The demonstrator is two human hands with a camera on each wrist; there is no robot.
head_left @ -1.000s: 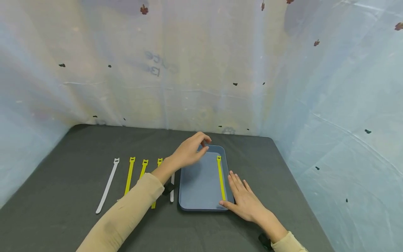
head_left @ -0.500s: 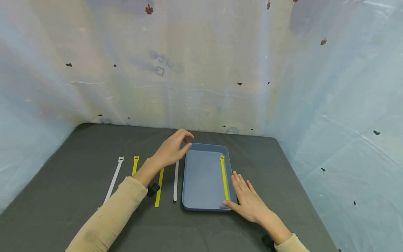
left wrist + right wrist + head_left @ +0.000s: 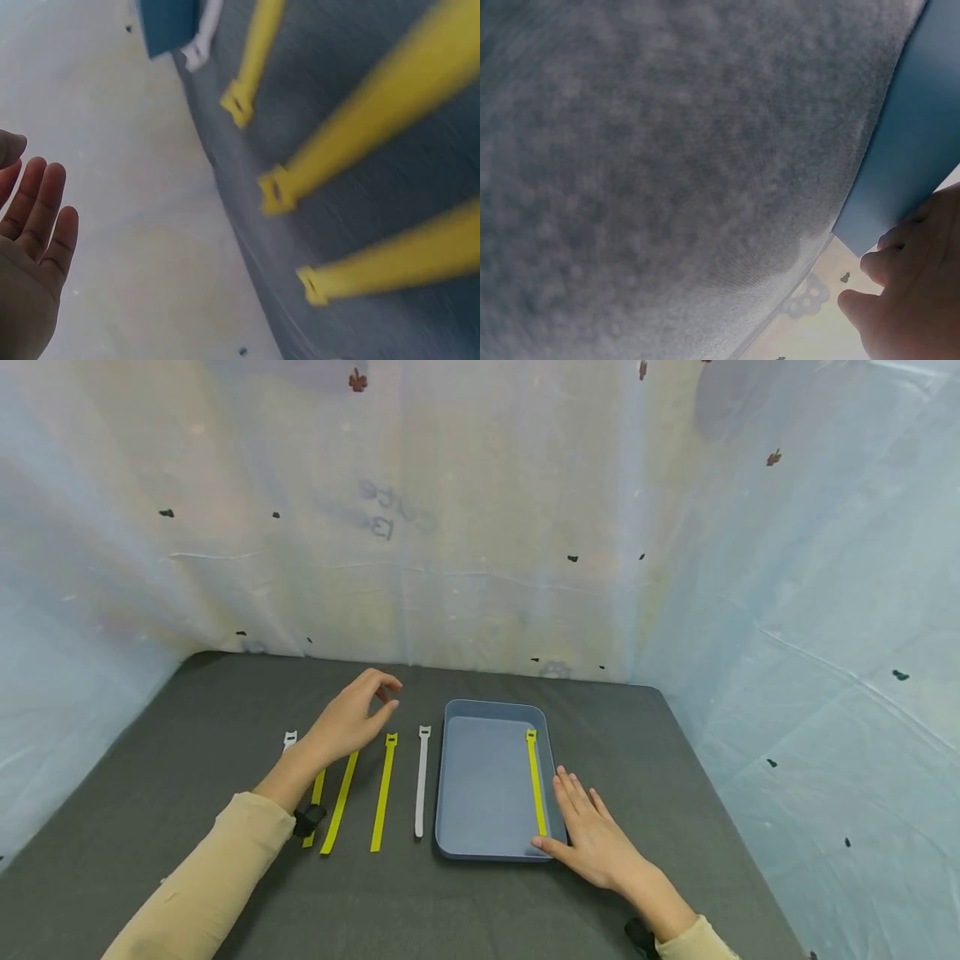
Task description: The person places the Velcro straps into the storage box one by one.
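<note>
My left hand (image 3: 348, 718) hovers above a row of cable ties, fingers loosely bent and holding nothing. Under its arm lie a yellow cable tie (image 3: 341, 802), another yellow tie (image 3: 317, 787) and a white tie (image 3: 290, 739), each partly covered. Further right, a third yellow tie (image 3: 382, 793) and a white tie (image 3: 422, 785) lie uncovered beside the blue-grey tray (image 3: 480, 785). Inside the tray, along its right side, is one yellow tie (image 3: 536, 785). My right hand (image 3: 588, 835), fingers straight, rests against the tray's right edge; the right wrist view shows it by the tray wall (image 3: 907, 127).
A dark grey cloth (image 3: 480, 910) covers the table. Pale plastic sheeting (image 3: 480, 527) hangs behind it, with more sheeting (image 3: 840, 652) along the right side. In the left wrist view, the tray corner (image 3: 165, 26) shows at the top.
My left hand has moved left from over the tray to above the ties, uncovering the white and yellow ties nearest the tray. The right hand keeps its place at the tray edge.
</note>
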